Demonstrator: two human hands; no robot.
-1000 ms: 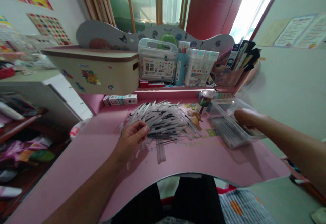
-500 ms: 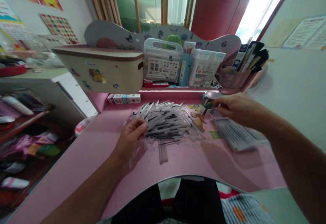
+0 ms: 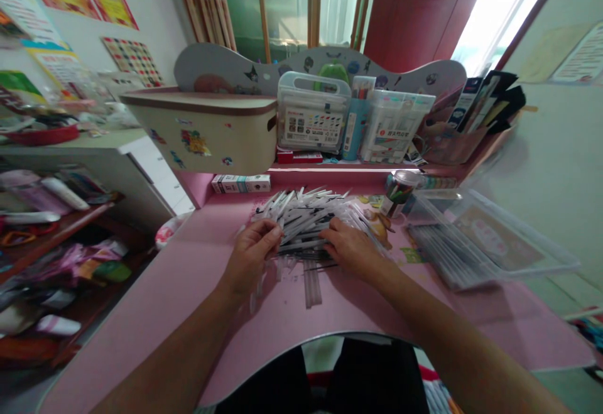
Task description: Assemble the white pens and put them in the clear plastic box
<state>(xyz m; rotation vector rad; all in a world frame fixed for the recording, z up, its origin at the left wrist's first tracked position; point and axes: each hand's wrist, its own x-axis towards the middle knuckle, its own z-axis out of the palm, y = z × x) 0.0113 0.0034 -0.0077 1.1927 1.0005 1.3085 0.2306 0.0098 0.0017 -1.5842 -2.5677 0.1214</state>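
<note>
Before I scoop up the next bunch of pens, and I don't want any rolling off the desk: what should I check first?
1. Both hands on the pens: left hand and right hand rest on the pen pile: ok.
2. Pens actually gripped: cannot tell.
3. Clear tray open on the right: ok.
4. Room left in the tray beside the pens already in it: ok.
5. Pile gathered: a few loose pens lie toward the desk edge: not ok.

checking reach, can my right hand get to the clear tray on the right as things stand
Probably yes: the right hand rests on the pen pile, and the clear tray lies open-topped beside it on the desk, with nothing standing between them.
</note>
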